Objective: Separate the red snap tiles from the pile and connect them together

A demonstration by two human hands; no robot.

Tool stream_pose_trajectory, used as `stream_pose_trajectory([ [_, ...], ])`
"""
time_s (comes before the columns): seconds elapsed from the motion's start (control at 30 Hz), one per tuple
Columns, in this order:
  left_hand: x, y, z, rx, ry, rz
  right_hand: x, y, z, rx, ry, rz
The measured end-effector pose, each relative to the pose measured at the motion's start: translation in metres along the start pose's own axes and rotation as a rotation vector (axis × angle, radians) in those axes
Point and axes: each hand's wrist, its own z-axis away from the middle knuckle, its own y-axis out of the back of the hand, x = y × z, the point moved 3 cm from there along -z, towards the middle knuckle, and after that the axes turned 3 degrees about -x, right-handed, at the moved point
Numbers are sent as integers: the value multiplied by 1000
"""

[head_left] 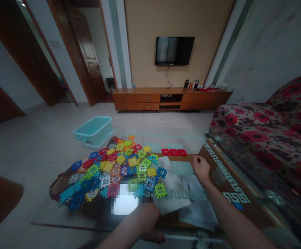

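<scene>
A joined row of red plastic interlocking tiles lies on the glass-topped table. Just right of that row is my right hand, its fingers curled into a loose fist with nothing visible in it. Close to the table's near edge hangs my left hand, thumb apart from the fingers, which are partly hidden; no object shows in it. A big heap of many-coloured interlocking tiles covers the table's left part, beyond my left hand. Its nearest tiles include a lime green one.
A light blue plastic bin stands on the floor behind the heap. Papers show around the table's middle, and a blue piece is at the right. A flowered sofa borders the right side. A wooden TV cabinet lines the far wall.
</scene>
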Motion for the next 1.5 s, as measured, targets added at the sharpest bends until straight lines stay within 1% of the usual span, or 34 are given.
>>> stream_pose_trajectory([
  [0.07, -1, 1, 1, 26, -32, 12, -8, 5, 9, -17, -14, -31],
  [0.13, -3, 4, 3, 77, -78, 50, -20, 10, 17, -49, -17, -67],
  [0.2, -7, 9, 7, 157, -108, 101, -35, 15, 25, -103, 0, -109],
  [0.27, -15, 17, 12, 263, -90, 130, -51, 20, 35, -172, 35, -150],
  [0.4, -37, 38, 27, 522, 34, 109, -78, 25, 67, -318, 106, -188],
  [0.5, -61, 53, 40, 702, 115, 37, -92, 25, 98, -429, 165, -158],
  [0.57, -83, 60, 49, 813, 207, 13, -103, 25, 115, -517, 224, -147],
  [0.63, -110, 62, 58, 894, 329, 0, -117, 25, 129, -635, 320, -114],
  [0.7, -136, 60, 68, 958, 458, -28, -133, 28, 138, -668, 362, -58],
  [0.73, -148, 59, 72, 976, 526, -43, -141, 29, 141, -666, 368, -35],
  [0.8, -166, 54, 76, 962, 613, -68, -156, 31, 148, -677, 392, 11],
  [0.9, -180, 49, 74, 938, 694, -71, -171, 28, 159, -727, 421, 72],
  [1.03, -187, 46, 62, 913, 718, -85, -176, 18, 167, -763, 434, 196],
  [1.2, -196, 41, 47, 865, 701, -112, -178, 8, 170, -758, 464, 288],
  [1.33, -201, 37, 41, 846, 704, -108, -181, 7, 174, -748, 502, 292],
  [1.5, -202, 34, 40, 817, 733, -25, -182, 10, 177, -765, 519, 323],
])
